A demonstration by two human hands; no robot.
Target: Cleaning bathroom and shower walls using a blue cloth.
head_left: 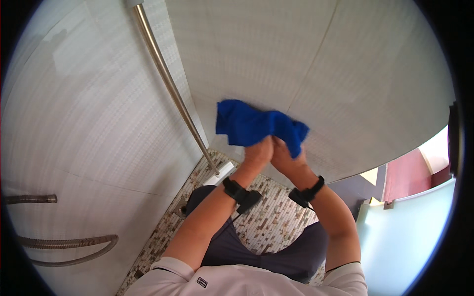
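Note:
A blue cloth [252, 123] hangs in folds in front of the pale tiled wall [276, 54], its left end spread out and its right end drooping. My left hand [258, 150] grips the lower edge of the cloth near its middle. Close beside it, almost touching, my right hand [286, 154] is closed on the cloth's right part. Most of my fingers are hidden behind the fabric and the hands themselves. Whether the cloth presses on the wall or hangs just off it, I cannot tell.
A metal pole [170, 84] slants along the left corner. A coiled shower hose [74, 241] lies against the left wall. Below is a mosaic tile floor [269, 217]. A frosted glass panel [410, 237] stands at the right. Black straps with small devices circle both wrists.

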